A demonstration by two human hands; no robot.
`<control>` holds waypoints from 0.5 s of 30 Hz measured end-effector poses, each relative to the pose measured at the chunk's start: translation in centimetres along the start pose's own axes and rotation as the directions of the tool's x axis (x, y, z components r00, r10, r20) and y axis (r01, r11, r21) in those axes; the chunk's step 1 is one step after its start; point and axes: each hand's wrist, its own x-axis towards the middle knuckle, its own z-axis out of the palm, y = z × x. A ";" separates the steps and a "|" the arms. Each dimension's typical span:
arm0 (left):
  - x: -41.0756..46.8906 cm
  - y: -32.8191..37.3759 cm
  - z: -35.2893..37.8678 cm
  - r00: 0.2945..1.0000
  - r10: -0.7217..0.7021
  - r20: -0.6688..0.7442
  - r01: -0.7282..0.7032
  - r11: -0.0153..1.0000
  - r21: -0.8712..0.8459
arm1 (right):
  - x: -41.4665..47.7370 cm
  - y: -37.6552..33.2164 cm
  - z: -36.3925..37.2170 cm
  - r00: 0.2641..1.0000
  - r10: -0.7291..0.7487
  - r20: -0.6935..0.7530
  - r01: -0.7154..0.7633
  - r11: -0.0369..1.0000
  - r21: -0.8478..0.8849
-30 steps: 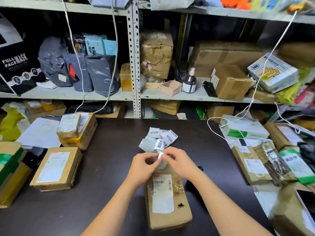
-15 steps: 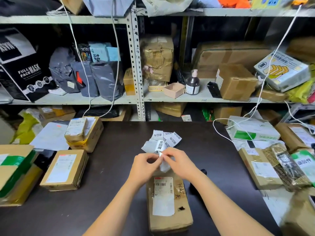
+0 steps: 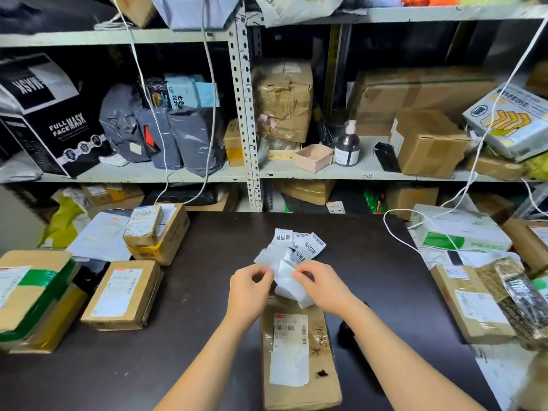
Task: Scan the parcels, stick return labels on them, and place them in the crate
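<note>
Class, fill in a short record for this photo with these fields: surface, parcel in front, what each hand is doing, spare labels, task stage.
surface: dark table
parcel in front: brown box lying flat, shipping label facing up
left hand: pinching the edge of a white label sheet
right hand: gripping the same sheet above the box
spare labels: loose pile of printed return labels behind the hands
task stage: no return label visible on this box yet

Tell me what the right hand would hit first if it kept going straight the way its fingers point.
The right hand points left toward the left hand. It would likely meet the white label backing pinched between them first, then the left hand's fingers; depth is hard to judge.
</note>
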 end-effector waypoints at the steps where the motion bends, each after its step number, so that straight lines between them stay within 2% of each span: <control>1: 0.1 0.0 0.0 0.999 -0.016 -0.029 0.016 1.000 -0.017 | 0.3 0.2 -0.1 1.000 0.019 -0.005 -0.019 1.000 0.007; 5: 0.5 0.1 -0.7 0.971 -0.154 -0.184 0.124 0.979 -0.162 | 1.7 1.3 -0.3 0.995 0.079 -0.056 -0.081 0.996 -0.033; 7: 0.6 0.1 -1.5 0.944 -0.191 -0.270 0.143 0.972 -0.188 | 2.3 2.2 -0.4 0.980 0.155 -0.124 -0.165 0.983 -0.076; 9: 0.4 0.2 -2.3 0.940 -0.153 -0.305 0.117 0.984 -0.134 | 2.9 3.1 -0.6 0.949 0.226 -0.218 -0.252 0.963 -0.099; 12: -0.1 0.5 -2.9 0.942 -0.022 -0.334 0.028 0.999 0.015 | 2.9 2.8 -0.6 0.871 0.317 -0.375 -0.358 0.933 -0.044; 15: -0.4 0.6 -2.4 0.937 0.125 -0.325 -0.062 0.978 0.199 | 2.2 1.1 0.4 0.874 0.289 -0.391 -0.288 0.956 0.062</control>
